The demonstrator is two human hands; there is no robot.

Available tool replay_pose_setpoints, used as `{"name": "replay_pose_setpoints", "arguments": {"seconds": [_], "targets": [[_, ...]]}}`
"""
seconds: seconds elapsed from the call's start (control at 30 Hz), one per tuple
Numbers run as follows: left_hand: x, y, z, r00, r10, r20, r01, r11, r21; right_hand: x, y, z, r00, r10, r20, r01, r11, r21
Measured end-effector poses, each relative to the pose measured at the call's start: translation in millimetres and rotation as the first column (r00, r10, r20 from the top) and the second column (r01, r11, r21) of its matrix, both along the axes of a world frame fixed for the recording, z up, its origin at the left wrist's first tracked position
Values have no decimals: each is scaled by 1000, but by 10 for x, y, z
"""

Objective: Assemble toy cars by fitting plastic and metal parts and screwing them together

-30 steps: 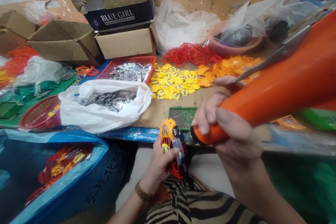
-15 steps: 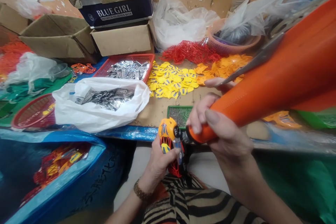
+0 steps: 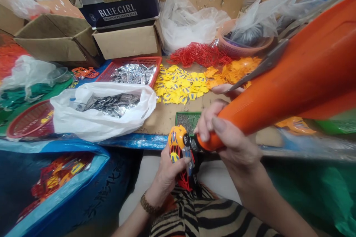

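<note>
Over my lap, my left hand (image 3: 166,170) is closed around a toy car (image 3: 178,139) with an orange front, a red frame, a yellow panel, grey strips and black wheels. My right hand (image 3: 233,137) wraps round an orange power screwdriver (image 3: 267,96) that has a grey metal lever along its side. The tool slants down to the left, and its dark nose meets the car beside a wheel. Whether the bit sits in a screw is hidden. Just behind the car, a green tray (image 3: 185,121) of small metal screws lies at the bench edge.
Yellow parts (image 3: 180,85), orange parts (image 3: 236,72) and red frames (image 3: 198,54) lie piled on the bench (image 3: 158,120). Silver parts fill a red basket (image 3: 152,77) and a white bag (image 3: 69,118). A blue sack (image 3: 111,177) with toy cars stands at left.
The whole scene has shifted slightly left in view. Both hands keep their grips, and the screwdriver's nose stays against the toy car.
</note>
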State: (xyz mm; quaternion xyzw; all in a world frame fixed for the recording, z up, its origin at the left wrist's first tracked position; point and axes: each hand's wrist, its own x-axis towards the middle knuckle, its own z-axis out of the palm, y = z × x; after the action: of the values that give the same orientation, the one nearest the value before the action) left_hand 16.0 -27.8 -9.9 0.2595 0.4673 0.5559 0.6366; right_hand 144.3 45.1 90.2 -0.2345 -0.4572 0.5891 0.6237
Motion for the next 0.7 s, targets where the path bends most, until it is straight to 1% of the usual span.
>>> {"name": "replay_pose_setpoints", "arguments": {"seconds": [0.07,0.13,0.23,0.33,0.5,0.63,0.7], "targets": [[9,-16,-17,1000,11,11,-11,1000,-21,-16,-2,16,999,-29,-13,29,1000,7],[7,-26,-44,1000,-2,24,2,1000,-20,-29,-3,22,999,-50,-19,51,999,11],[-6,-30,-66,998,-38,49,39,999,-19,-32,-1,4,999,-36,-27,37,999,24],[-8,-26,-41,996,-53,68,56,998,-37,-21,1,-32,999,-12,-29,14,998,54],[13,-25,-3,997,-24,75,28,998,-58,-12,-14,-106,1000,-12,2,12,995,95],[20,-33,-27,994,0,109,10,996,-86,-2,-20,-177,999,0,35,-5,990,141],[18,-36,-51,993,-9,114,16,998,-64,5,-14,-197,998,-8,63,0,993,120]]}}
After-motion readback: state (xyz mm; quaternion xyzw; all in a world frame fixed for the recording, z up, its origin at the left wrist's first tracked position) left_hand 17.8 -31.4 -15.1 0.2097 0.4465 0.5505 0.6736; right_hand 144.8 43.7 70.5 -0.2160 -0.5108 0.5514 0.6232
